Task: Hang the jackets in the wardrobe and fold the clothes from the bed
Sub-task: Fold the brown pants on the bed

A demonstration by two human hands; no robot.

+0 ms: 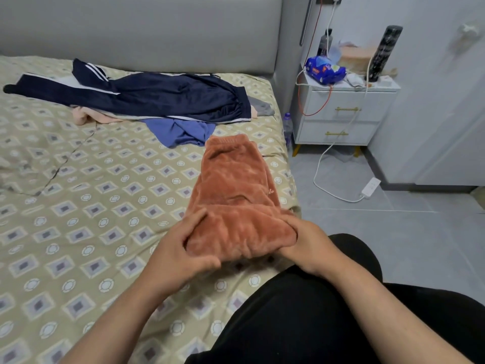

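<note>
Left hand (181,250) and right hand (307,248) grip orange fleece trousers (233,185) on the bed (78,206).
Left fingers (193,224) curl over the folded near edge; the right hand clasps its corner from beneath. Waistband points away.

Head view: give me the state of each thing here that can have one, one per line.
orange fleece trousers: partly folded, lying on the bed, near end held by both hands.
left hand: grips the near fold's left side.
right hand: grips its right side.
navy track trousers: unfolded, spread out.
blue garment: crumpled, unfolded.
nightstand drawers: both closed.
</note>
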